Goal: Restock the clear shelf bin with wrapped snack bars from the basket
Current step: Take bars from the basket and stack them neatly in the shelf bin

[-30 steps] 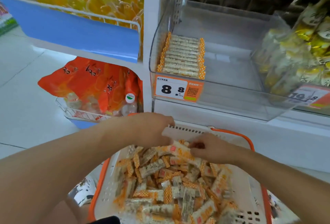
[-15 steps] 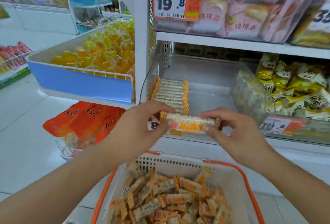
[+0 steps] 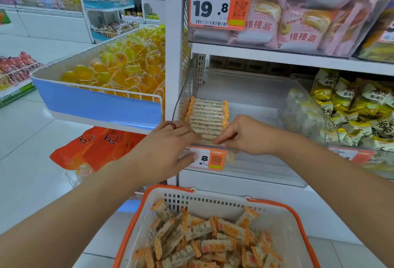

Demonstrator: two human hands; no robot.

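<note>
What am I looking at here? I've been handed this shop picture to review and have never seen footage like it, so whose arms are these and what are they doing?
There is no machine: a person wears a camera on the head, looking forward and down, so the two bare arms are their own. The left hand and right hand meet at the front edge of a clear shelf bin, setting a wrapped snack bar at the near end of a neat row of bars. Fingers hide most of that bar, so the exact grip is unclear. Below, an orange-rimmed basket holds a loose heap of the same bars. Other shelves carry different snacks.
</note>
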